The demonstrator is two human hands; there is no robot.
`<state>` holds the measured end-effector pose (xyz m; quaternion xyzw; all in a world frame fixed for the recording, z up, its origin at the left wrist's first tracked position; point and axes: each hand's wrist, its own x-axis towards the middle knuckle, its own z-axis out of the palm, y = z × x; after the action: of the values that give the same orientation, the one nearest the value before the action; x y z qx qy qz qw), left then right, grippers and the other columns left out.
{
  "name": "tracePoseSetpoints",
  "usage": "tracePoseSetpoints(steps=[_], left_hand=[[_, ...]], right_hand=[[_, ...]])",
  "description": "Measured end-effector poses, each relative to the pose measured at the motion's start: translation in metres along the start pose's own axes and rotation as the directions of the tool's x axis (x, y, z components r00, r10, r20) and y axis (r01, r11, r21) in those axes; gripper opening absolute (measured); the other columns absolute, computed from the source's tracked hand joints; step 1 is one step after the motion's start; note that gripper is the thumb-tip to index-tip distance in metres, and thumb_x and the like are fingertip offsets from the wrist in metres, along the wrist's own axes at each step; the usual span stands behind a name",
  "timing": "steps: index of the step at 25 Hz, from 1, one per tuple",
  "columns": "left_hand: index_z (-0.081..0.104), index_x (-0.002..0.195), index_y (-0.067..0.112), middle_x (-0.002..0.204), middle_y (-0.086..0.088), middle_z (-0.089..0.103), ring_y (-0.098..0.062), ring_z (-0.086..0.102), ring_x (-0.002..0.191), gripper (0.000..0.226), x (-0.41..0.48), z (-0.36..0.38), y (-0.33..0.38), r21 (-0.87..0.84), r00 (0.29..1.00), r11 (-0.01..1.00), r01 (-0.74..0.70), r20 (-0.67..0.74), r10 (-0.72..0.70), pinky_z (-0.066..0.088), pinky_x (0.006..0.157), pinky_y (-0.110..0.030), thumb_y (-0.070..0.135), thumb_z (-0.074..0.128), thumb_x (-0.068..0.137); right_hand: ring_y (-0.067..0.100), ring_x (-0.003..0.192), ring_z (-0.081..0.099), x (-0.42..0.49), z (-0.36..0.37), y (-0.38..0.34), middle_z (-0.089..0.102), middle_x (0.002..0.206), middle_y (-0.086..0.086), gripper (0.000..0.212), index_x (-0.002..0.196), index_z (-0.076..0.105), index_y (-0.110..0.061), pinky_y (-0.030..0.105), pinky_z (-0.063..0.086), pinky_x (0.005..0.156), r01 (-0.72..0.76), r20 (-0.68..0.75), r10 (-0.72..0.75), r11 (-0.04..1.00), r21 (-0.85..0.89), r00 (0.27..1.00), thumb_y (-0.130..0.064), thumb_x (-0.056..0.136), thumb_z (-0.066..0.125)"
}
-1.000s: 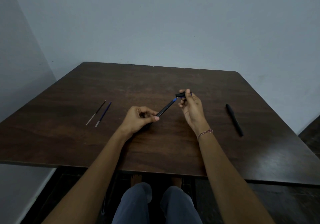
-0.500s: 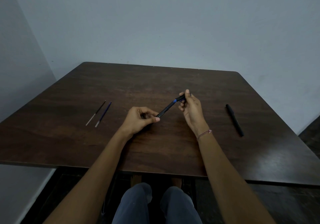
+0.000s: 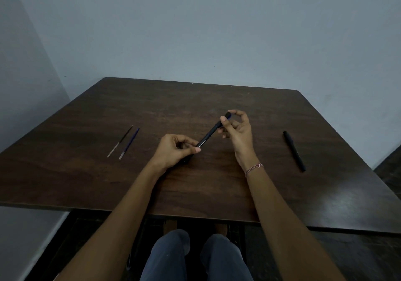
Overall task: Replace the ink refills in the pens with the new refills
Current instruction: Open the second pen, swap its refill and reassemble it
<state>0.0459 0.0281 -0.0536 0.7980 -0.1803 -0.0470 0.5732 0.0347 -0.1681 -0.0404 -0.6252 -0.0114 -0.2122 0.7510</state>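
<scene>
The dark wooden table [image 3: 195, 98] gives me room to keep parts sorted by side. My left hand [image 3: 173, 150] curls round the lower barrel to brace it, while my right hand [image 3: 237, 133] pinches the upper end, so the black pen [image 3: 208, 134] slants between them, clear of the tabletop. The second black pen [image 3: 294, 151] waits at my right. The dark refill [image 3: 120, 142] and blue refill [image 3: 129, 143] lie side by side at my left. The end piece [image 3: 227, 114], I judge, needs twisting.

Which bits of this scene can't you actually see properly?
Head view only.
The held pen, near end: covered by the left hand.
Its far end: hidden by fingers of the right hand.
The dark refill and blue refill: too small and dim to tell new from old.
</scene>
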Motion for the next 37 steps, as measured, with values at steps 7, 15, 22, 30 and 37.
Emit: tracePoseSetpoints(steps=[7,15,22,30,37], left_hand=[[0.074,0.075,0.027,0.058,0.004,0.069,-0.005,0.064,0.054,0.011,-0.001,0.000,0.000,-0.033,1.000,0.999,0.003,-0.022,-0.004,0.047,0.051,-0.014,0.021,0.081,0.070],[0.072,0.081,0.016,0.062,-0.001,0.072,-0.016,0.069,0.056,0.010,-0.003,0.003,0.005,-0.133,0.999,0.991,0.020,-0.028,-0.024,0.052,0.049,-0.020,0.010,0.077,0.074],[0.072,0.096,0.022,0.066,0.004,0.069,-0.007,0.065,0.067,0.035,-0.002,0.003,0.002,-0.102,0.997,0.992,-0.078,0.000,0.079,0.051,0.072,-0.014,0.002,0.080,0.068],[0.071,0.100,0.016,0.075,-0.001,0.067,-0.006,0.061,0.061,0.041,-0.002,0.002,0.001,-0.010,0.998,0.998,-0.067,0.013,0.067,0.051,0.067,-0.014,0.000,0.082,0.064],[0.074,0.084,0.028,0.067,0.001,0.072,-0.010,0.067,0.057,0.037,-0.003,0.001,0.002,-0.071,0.999,0.997,-0.040,0.024,0.042,0.052,0.058,-0.016,0.002,0.084,0.060]], right_hand=[[0.009,0.060,0.067,-0.002,0.004,0.002,0.069,0.071,-0.001,0.029,0.107,0.052,-0.017,0.018,0.050,0.053,0.054,0.098,-0.048,0.997,-0.059,0.994,-0.008,0.085,0.068],[0.012,0.071,0.066,-0.004,0.009,0.010,0.064,0.085,0.015,0.061,0.121,0.044,-0.024,0.026,0.054,0.070,0.091,0.221,-0.050,0.979,-0.181,0.974,-0.006,0.074,0.079],[0.009,0.065,0.065,0.004,0.004,0.009,0.059,0.075,0.008,0.056,0.120,0.044,-0.020,0.020,0.054,0.060,0.036,0.020,-0.036,0.999,-0.039,0.999,0.004,0.078,0.072],[0.010,0.053,0.066,0.002,0.003,0.011,0.071,0.066,0.005,0.062,0.125,0.036,-0.022,0.020,0.054,0.056,-0.083,0.070,0.087,0.995,-0.057,0.994,-0.002,0.079,0.073],[0.011,0.050,0.064,-0.001,0.004,0.005,0.067,0.074,0.014,0.064,0.122,0.028,-0.017,0.022,0.056,0.058,-0.135,0.110,0.144,0.987,-0.081,0.983,0.003,0.079,0.071]])
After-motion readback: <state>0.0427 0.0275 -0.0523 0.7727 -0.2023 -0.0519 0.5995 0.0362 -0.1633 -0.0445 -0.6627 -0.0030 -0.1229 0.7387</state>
